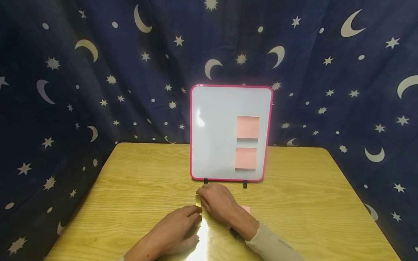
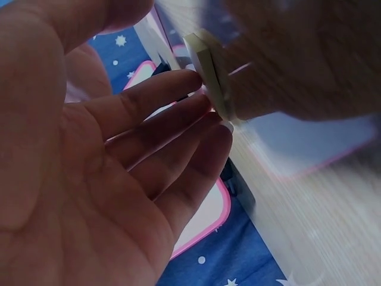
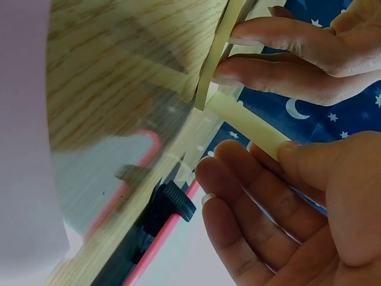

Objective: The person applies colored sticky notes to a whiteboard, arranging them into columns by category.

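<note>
Yellow pad (image 1: pixel 198 201) sat braced at 7 o'clock from the whiteboard (image 1: pixel 213 145)

The left hand (image 1: pixel 174 229), from the pad's 8 o'clock, rested nearly straight fingers against it, seemingly to steady it; the right hand (image 1: pixel 218 202), at 2 o'clock, pinched a yellow sheet (image 3: pixel 253 127), probably to peel it free. Black feet (image 1: pixel 245 184) at the whiteboard's 6 o'clock likely held it upright

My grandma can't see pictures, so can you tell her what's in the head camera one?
A person's left hand and right hand meet at a narrow yellow strip over a wood-grain table. Behind stands a pink-framed whiteboard with two pink sticky notes, before a navy moon-and-star curtain.
</note>
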The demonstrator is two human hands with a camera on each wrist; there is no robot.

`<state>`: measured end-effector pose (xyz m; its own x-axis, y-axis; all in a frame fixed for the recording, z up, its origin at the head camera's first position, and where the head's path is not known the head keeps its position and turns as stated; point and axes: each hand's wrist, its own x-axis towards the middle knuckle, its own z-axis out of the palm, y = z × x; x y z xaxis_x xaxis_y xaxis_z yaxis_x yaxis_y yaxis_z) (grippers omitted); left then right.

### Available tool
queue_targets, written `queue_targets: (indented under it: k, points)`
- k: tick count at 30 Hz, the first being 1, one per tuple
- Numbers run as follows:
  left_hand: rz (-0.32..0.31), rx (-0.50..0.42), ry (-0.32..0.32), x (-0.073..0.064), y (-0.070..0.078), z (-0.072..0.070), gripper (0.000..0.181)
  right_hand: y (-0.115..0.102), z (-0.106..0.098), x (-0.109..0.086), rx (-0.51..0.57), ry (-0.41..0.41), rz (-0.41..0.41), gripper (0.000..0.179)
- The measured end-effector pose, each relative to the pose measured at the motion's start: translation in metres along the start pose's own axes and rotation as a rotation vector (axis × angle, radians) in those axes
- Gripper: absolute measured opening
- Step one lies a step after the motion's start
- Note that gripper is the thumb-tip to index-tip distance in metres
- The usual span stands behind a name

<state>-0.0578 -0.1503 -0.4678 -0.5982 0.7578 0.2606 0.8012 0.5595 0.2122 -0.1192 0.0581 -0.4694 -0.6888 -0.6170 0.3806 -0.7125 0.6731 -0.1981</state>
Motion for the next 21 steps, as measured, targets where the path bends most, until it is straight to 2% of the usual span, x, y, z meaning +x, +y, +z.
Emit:
queue_targets:
  k: [8, 15, 21]
  points:
    - [-0.001, -0.001, 0.018, 0.0, 0.0, 0.002, 0.029, 0.0, -0.004, 0.001, 0.022, 0.056, -0.013, 0.02]
    - [-0.002, 0.011, 0.026, 0.0, 0.001, 0.002, 0.029, 0.005, -0.013, 0.004, 0.1, 0.197, 0.014, 0.011]
    - [-0.004, 0.009, 0.023, 0.0, 0.002, 0.003, 0.026, 0.007, -0.016, 0.005, 0.112, 0.301, -0.024, 0.014]
